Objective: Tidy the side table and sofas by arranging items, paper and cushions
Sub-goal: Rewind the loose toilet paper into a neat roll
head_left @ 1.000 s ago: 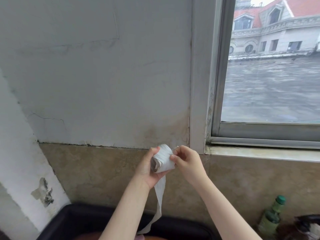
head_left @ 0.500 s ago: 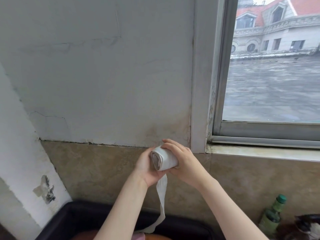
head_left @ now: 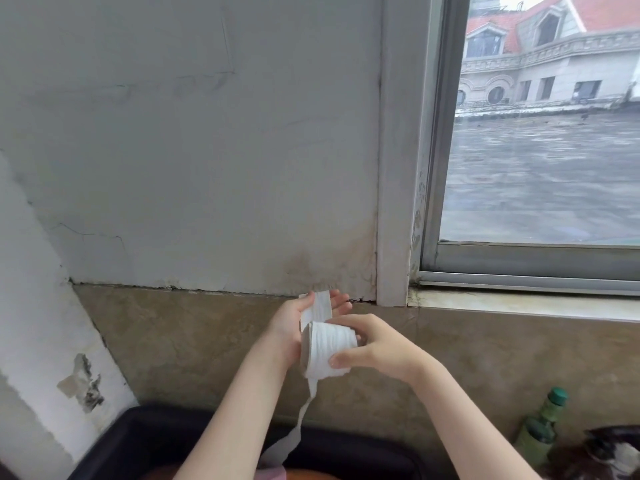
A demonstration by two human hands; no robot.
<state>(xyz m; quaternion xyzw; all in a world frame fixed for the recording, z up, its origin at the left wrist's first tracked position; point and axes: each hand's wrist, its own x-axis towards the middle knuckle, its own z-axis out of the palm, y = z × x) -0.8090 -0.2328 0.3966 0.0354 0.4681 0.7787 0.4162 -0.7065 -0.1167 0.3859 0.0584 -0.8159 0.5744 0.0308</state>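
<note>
step: rewinding a loose toilet paper roll (head_left: 329, 348), prob the "paper" part of the tidy-up; judged mid-way, since a long tail is not yet wound in.
roll pos: held up in the air between both hands, in front of the tiled wall band, roll axis roughly sideways, cardboard core end facing left.
right hand (head_left: 377, 351): fingers curled over the top of the roll, thumb pressed on its underside; firm grip round the roll body.
left hand (head_left: 298, 323): behind/left of the roll, fingers mostly straight, palm toward the camera; a short flap of paper lies across the fingers. Can't tell if the thumb pinches it, looks like support only.
paper tail (head_left: 294, 431): hangs from the roll's underside, twisted into a thin strip, runs down below both hands toward the dark sofa edge (head_left: 166, 431); its end is hidden behind the left forearm.
next move (judgement): turn the roll w/ right hand while left guides the strip, flattening the twist so it wraps even; then set the roll on the worktop, which isn't in view.
care: thin paper, tears if tugged; keep tension light.
nearby: green bottle (head_left: 543, 424) low to the right of the right arm, well apart from the hands; window (head_left: 540, 140) above right.
</note>
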